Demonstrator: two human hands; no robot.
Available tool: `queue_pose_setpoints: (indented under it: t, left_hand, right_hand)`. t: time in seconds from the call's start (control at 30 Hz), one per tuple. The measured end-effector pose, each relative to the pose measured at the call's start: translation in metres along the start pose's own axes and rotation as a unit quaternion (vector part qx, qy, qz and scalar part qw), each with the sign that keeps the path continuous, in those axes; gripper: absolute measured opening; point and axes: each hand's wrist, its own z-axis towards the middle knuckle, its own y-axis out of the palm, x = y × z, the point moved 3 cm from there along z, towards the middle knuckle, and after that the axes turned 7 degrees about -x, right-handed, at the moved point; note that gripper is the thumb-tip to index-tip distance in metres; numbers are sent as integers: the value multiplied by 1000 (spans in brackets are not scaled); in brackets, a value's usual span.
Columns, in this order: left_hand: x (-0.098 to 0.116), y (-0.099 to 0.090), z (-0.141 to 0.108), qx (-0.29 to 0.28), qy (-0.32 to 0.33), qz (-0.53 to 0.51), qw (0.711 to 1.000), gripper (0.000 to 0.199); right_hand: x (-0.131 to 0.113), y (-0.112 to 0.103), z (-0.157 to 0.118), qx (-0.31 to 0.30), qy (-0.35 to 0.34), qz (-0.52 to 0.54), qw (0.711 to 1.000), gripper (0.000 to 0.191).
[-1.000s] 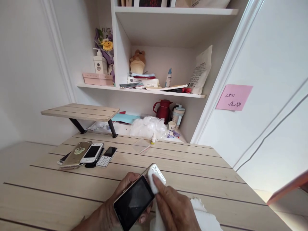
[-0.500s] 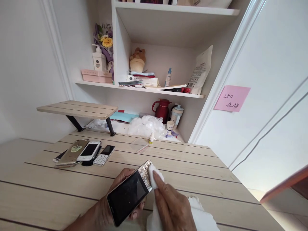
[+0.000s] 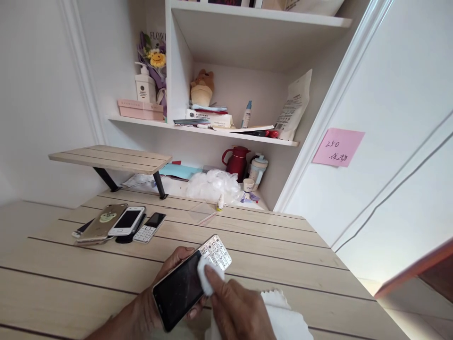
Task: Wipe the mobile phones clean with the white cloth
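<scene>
A keypad phone [image 3: 188, 279] is held in the curled left hand [image 3: 169, 266]; white cloth [image 3: 202, 275] is pinched against it by the bent right hand [image 3: 240, 304]

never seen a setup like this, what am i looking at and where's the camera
There's no machine, just a person's bare hands, filmed by a camera worn on their head, looking forward and down. The left hand holds a large-screen keypad phone; the right hand presses a white cloth to it where screen meets keys. On the striped table, to the left, are a gold phone, a white touchscreen phone and a smaller keypad phone; a small bottle stands near the back edge.
</scene>
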Motion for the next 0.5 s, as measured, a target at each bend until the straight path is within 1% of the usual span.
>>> queue_pose_setpoints:
  t: [0.1,0.13,0.17,0.27,0.33,0.43,0.5]
  left_hand:
    - [-1,3,0,-9,-2,21,1000,48]
    - [-1,3,0,-8,4,29,1000,48]
    - [-1,4,1,-7,7,35,999,47]
    - [-3,1,1,10,10,44,999,47]
    - [-5,-1,0,29,17,57,998,49]
    - [-10,-1,-1,49,-7,94,994,54]
    - [-14,3,0,62,-38,99,992,59]
  right_hand:
    - [6,-6,0,28,65,33,997,58]
    - [6,-5,0,39,75,37,996,58]
    - [6,-3,-1,45,72,31,996,57]
    - [2,5,-3,35,35,-19,999,57]
    - [4,4,-3,38,42,-15,998,56]
    - [10,-1,-2,70,103,46,991,54]
    - [10,-1,-2,73,118,50,989,55]
